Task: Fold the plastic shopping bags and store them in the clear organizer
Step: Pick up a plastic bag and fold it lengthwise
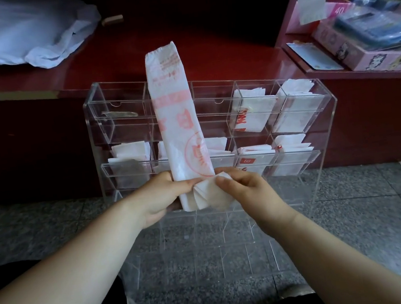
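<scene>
Pinching the bag strip [177,119], left hand [159,195] and right hand [245,189] hover above grey floor [354,208] by red counter [39,137].

I have one view only: a wide-angle camera on the wearer's head, facing forward and down, close above the clear organizer [128,133] on the stone floor [370,208], the red counter [219,47] just behind it.

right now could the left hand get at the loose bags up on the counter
Probably not: the left hand grips the folded bag strip, and the loose bags lie well beyond the organizer.
</scene>
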### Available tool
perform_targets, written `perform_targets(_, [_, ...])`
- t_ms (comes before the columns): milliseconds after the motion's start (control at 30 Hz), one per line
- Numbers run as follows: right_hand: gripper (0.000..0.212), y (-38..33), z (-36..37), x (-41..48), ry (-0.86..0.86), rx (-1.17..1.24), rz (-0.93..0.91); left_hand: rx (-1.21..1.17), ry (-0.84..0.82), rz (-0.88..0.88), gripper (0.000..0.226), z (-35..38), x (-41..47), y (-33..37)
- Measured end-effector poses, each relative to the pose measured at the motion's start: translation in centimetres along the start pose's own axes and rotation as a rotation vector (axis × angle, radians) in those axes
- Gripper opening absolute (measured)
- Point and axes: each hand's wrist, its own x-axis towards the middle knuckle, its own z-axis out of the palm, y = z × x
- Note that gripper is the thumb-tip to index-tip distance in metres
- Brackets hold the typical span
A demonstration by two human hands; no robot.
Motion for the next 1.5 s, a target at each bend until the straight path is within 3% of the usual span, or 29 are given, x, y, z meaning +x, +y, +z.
perform_targets(100, [0.022,-0.1,0.1,0.0,0.025,0.028,0.048,-0.120,-0.071,-0.051,0.017,-0.5,-0.2,0.1])
perform_targets(200, [0.026,-0.3,0.1,-0.1,0.033,0.058,0.074,-0.124,-0.200,-0.032,0.045,-0.9,-0.6,0.2])
perform_targets(267, [0.029,-0.6,0.0,0.0,0.018,0.109,0.085,-0.052,-0.253,-0.001,0.051,-0.8,-0.9,0.3])
perform_targets(433, [0.053,-0.9,0.2,0.5,-0.021,0.158,0.029,-0.003,-0.111,0.037,0.030,0.1,-0.8,0.1])
perform_targets(567, [0.031,-1.0,0.1,0.6,-0.030,0.126,0.030,-0.019,-0.023,0.013,0.015,0.3,-0.7,0.0])
perform_targets(800, [0.030,-1.4,-0.3,0.3,-0.089,0.050,-0.002,-0.057,0.200,0.202,0.007,-0.1,-0.4,0.9])
perform_targets(933, [0.025,-1.1,0.3,0.0,-0.144,-0.016,-0.091,-0.075,0.199,0.243,0.011,0.0,-0.5,1.1])
perform_targets(1067, [0.013,-1.0,0.0,0.4,0.052,0.062,-0.094,-0.053,0.152,0.213,0.016,0.0,-0.8,1.3])
perform_targets(1300, [0.026,-0.8,0.3,0.5,0.050,0.006,-0.117,0.004,0.019,0.179,0.013,0.4,-1.1,1.2])
perform_targets(1400, [0.029,-0.2,0.1,0.7,0.171,-0.114,-0.274,-0.006,0.047,0.148,0.012,0.2,-1.2,1.4])
perform_targets(1500, [0.017,0.7,-0.8,0.8,0.285,-0.652,-0.701,-0.017,0.093,0.136,0.013,0.0,-1.3,1.6])
